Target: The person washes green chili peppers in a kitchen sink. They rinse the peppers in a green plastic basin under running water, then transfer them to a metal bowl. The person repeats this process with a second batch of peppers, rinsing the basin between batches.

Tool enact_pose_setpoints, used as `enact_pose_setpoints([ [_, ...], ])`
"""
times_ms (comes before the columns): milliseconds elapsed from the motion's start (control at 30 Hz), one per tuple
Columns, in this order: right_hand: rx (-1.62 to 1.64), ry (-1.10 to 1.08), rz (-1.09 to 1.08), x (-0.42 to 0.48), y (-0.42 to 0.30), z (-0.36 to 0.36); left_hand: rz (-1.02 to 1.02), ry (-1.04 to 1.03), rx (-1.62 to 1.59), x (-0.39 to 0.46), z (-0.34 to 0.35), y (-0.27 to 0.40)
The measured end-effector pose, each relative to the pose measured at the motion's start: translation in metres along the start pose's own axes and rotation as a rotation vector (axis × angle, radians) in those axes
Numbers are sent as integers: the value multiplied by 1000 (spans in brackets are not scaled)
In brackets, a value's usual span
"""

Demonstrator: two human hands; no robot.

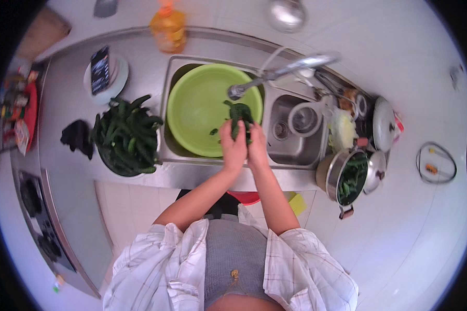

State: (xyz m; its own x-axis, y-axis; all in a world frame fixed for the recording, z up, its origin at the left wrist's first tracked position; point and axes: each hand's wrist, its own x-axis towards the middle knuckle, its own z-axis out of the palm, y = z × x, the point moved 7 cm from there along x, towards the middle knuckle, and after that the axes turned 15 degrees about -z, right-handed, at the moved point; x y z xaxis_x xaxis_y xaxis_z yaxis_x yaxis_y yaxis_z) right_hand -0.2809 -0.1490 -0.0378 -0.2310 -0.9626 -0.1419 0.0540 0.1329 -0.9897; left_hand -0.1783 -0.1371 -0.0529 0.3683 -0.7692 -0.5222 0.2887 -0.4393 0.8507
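Note:
My left hand (234,145) and my right hand (257,145) are cupped together around a bunch of dark green peppers (240,113). They hold it over the right part of a large green plastic basin (179,134), which sits in the left bowl of a steel sink. Above the bunch hangs the spout of a metal faucet (236,91). A small green piece (213,131) lies in the basin. Left of the sink, a heaped bowl of long dark green peppers (128,136) stands on the counter. Whether the basin contains water is hard to tell.
A pot of green vegetables (352,179) stands at the right, by pot lids and a cabbage (342,128). The right sink bowl holds a clear plastic container (304,119). Further left are a phone (100,70), a black cloth (78,138) and a stove (43,221). An oil bottle (169,31) stands behind.

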Motion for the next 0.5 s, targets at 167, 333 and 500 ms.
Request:
enact_pose_setpoints([
  [167,-76,-11,19,-7,-26,10,-70,-40,51,-13,-4,30],
  [333,236,84,-38,4,-4,-20,-59,-217,-37,-50,37,53],
  [500,86,337,-392,5,-91,-118,5,-479,-72,-123,125,87],
])
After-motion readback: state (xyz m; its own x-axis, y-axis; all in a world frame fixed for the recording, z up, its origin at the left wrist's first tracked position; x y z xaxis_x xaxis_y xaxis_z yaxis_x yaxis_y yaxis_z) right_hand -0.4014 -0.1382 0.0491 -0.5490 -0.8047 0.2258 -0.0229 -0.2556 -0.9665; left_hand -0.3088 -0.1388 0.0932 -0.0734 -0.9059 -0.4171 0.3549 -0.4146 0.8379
